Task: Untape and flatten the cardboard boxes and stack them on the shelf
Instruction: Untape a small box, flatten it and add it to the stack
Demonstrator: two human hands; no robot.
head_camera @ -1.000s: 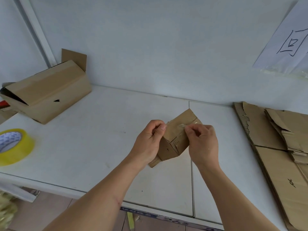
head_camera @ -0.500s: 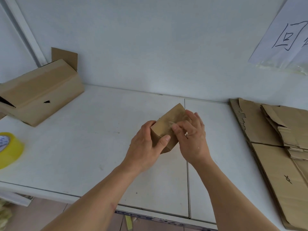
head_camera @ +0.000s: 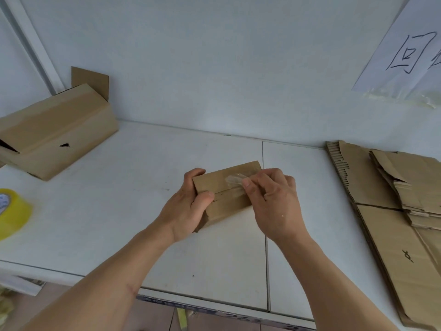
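A small brown corrugated box (head_camera: 225,194) sits at the centre of the smooth white worktop (head_camera: 133,211). The left hand (head_camera: 185,210) grips its 9 o'clock end; the right hand (head_camera: 272,199) pinches a crinkled clear tape strip (head_camera: 235,179) on top. Right fingertips are partly hidden.

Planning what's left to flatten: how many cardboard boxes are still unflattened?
2. A small box held in the left hand and right hand at centre; a larger box at far left. More may sit out of frame.
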